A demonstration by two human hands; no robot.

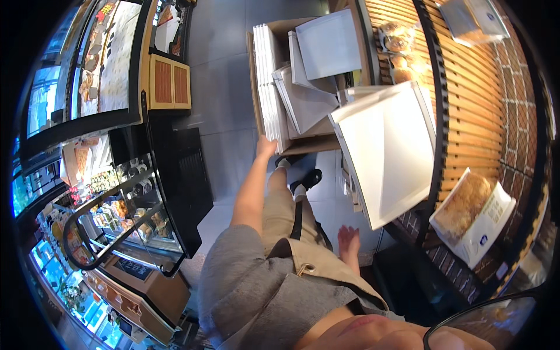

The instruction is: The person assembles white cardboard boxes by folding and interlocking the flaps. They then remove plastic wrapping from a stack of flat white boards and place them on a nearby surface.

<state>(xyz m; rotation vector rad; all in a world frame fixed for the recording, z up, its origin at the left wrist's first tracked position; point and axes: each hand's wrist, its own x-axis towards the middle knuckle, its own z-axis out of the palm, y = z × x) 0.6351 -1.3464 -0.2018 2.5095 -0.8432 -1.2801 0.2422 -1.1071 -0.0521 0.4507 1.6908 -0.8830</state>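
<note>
My left hand (267, 146) is closed on the near left corner of a large open cardboard box (315, 144). Inside the box, a row of flat white cartons (269, 87) stands on edge along its left wall. More white cartons (329, 44) lie tilted and overlapping in the rest of it. A pile of large, flat white cartons (388, 154) sits to the right, partly against the slatted shelf. Below that pile is my right hand (349, 239), empty, its fingers apart and slightly curled, not touching the cartons.
Slatted wooden shelves (472, 99) on the right carry bagged bread (469, 210) and wrapped buns (398, 52). A glass display case (134, 204) with packaged food stands on the left, near a black cabinet (181, 175). Grey floor tiles (219, 105) run between. My shoe (312, 178) is just below the box.
</note>
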